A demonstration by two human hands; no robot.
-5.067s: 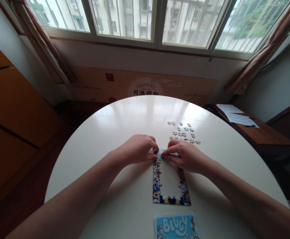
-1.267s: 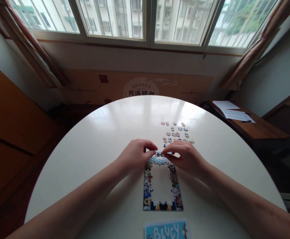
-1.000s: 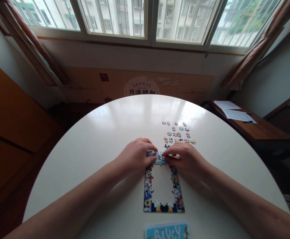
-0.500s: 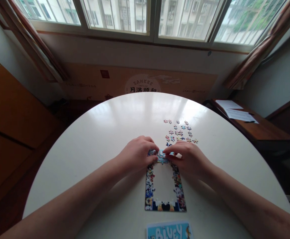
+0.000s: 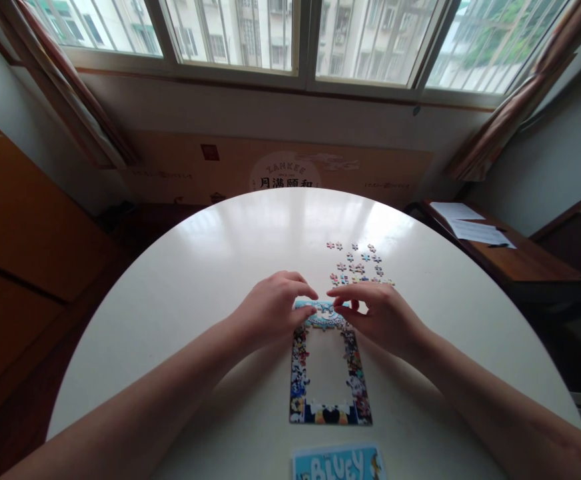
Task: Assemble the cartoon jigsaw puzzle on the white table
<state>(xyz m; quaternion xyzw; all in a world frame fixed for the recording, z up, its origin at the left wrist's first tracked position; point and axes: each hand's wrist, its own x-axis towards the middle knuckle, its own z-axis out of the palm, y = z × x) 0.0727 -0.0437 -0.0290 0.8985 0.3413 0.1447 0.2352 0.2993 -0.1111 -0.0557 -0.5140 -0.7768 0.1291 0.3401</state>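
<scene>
On the white round table [image 5: 170,300] lies a partly assembled jigsaw puzzle [image 5: 298,387]. Its border is joined into a rectangle, with bare tabletop showing inside. My left hand [image 5: 275,307] is at the far left corner of the puzzle, thumb and forefinger apart with nothing seen between them. Across from it, my right hand [image 5: 385,310] hovers by the far right corner, its thumb and fingers also spread and no piece visible in them. Both hands partly cover the light blue far edge. Beyond the right hand, several loose puzzle pieces [image 5: 355,268] are scattered.
A blue "BLUEY" picture card or box [image 5: 339,465] lies at the near edge of view. To the right, a low wooden table [image 5: 535,260] bears paper sheets [image 5: 485,232] and a pen. A printed panel [image 5: 170,160] stands below the window.
My fingers have come off the puzzle's far edge. Thumb and forefinger of each hand have parted wider, uncovering more of the light blue pieces.
</scene>
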